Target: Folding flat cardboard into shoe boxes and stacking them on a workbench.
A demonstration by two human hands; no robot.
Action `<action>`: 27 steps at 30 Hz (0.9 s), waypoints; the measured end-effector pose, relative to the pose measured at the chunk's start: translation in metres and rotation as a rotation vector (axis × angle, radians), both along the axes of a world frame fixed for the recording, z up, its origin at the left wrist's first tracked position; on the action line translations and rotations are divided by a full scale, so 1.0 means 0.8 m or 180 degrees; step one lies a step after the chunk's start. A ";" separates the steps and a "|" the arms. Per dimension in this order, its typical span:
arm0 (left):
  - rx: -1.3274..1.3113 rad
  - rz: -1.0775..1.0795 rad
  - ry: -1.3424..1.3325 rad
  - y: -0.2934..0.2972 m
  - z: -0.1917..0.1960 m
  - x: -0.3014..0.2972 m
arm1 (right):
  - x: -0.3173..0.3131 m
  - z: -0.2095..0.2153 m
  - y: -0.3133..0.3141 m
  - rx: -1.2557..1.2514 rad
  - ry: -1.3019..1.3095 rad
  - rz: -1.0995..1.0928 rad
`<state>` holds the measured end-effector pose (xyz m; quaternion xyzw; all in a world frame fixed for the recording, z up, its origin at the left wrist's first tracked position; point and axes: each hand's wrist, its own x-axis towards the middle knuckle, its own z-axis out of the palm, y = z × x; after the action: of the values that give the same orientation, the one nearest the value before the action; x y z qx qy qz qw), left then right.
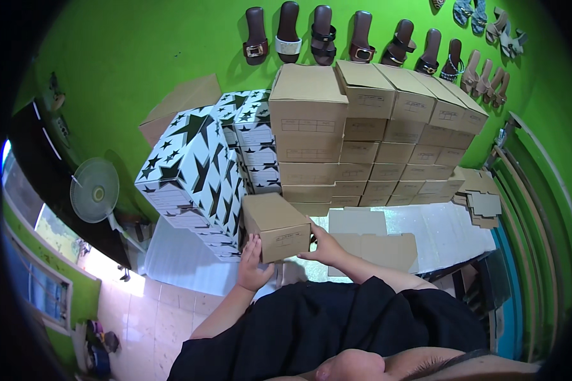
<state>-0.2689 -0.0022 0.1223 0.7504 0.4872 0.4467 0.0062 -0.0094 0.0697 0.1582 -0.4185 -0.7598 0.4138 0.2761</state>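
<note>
A plain brown cardboard shoe box (274, 223) is held up between both of my hands, just in front of the stacks. My left hand (252, 265) grips its near left corner from below. My right hand (325, 245) presses against its right side. Right behind it rises a stack of white boxes with black stars (196, 171). To the right stand stacks of brown boxes (375, 133), several high.
Flat unfolded cardboard blanks (378, 244) lie on the white table (438, 228), with more blanks (480, 197) piled at the right. Sandals (324, 35) hang on the green wall. A standing fan (95, 189) is at the left, beside a tiled floor (146, 305).
</note>
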 end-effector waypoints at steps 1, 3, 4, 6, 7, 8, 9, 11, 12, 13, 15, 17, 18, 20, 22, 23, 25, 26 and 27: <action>0.0119 -0.0181 -0.0002 0.000 0.006 0.009 | 0.008 0.003 -0.003 0.0768 -0.0214 -0.0109; 0.0336 -0.0397 0.0052 0.000 0.018 0.028 | 0.023 0.013 -0.012 0.1026 -0.0409 -0.0378; 0.0349 -0.0419 0.0060 0.002 0.019 0.036 | 0.031 0.021 -0.015 0.0736 0.0035 -0.0339; 0.0517 -0.0615 0.0105 0.007 0.023 0.053 | 0.051 0.036 -0.023 0.0465 0.0493 -0.0327; 0.0532 -0.0647 0.0118 0.009 0.027 0.062 | 0.062 0.044 -0.027 0.0321 0.0668 -0.0329; 0.0553 -0.0760 0.0195 0.011 0.031 0.072 | 0.074 0.049 -0.029 0.0178 0.0844 -0.0332; 0.0576 -0.0883 0.0274 0.013 0.036 0.083 | 0.090 0.050 -0.029 0.0202 0.0862 -0.0372; 0.0725 -0.1028 0.0371 0.020 0.044 0.111 | 0.122 0.048 -0.029 0.1157 0.0267 -0.0081; 0.0858 -0.1120 0.0445 0.024 0.047 0.126 | 0.135 0.046 -0.029 0.1155 0.0265 -0.0099; 0.0880 -0.1165 0.0455 0.028 0.047 0.140 | 0.150 0.042 -0.031 0.1177 0.0269 -0.0145; 0.0766 -0.1364 0.0650 0.035 0.049 0.171 | 0.183 0.040 -0.032 0.1491 0.0224 -0.0312; 0.0718 -0.1616 0.0674 0.045 0.055 0.204 | 0.228 0.048 -0.036 0.1522 0.0094 -0.0461; 0.0642 -0.1831 0.0702 0.052 0.059 0.224 | 0.256 0.053 -0.038 0.1525 -0.0027 -0.0574; 0.0324 -0.1926 0.0797 0.057 0.069 0.261 | 0.324 0.069 -0.036 0.1458 -0.0297 -0.0695; 0.0058 -0.1938 0.0801 0.067 0.067 0.296 | 0.399 0.100 -0.043 0.1384 -0.0448 -0.0897; -0.0015 -0.1948 0.0758 0.070 0.066 0.313 | 0.441 0.111 -0.049 0.1425 -0.0560 -0.1066; -0.0111 -0.1958 0.0630 0.080 0.060 0.341 | 0.521 0.128 -0.060 0.1390 -0.0818 -0.1406; -0.0113 -0.2009 0.0622 0.085 0.058 0.357 | 0.558 0.138 -0.070 0.1313 -0.0964 -0.1611; -0.0238 -0.1996 0.0588 0.088 0.059 0.372 | 0.593 0.149 -0.082 0.1265 -0.1134 -0.1844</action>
<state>0.0283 0.0678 0.1696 0.9005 0.2469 0.3348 0.1267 0.4650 0.0037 0.2774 -0.6193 -0.7116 0.0845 0.3209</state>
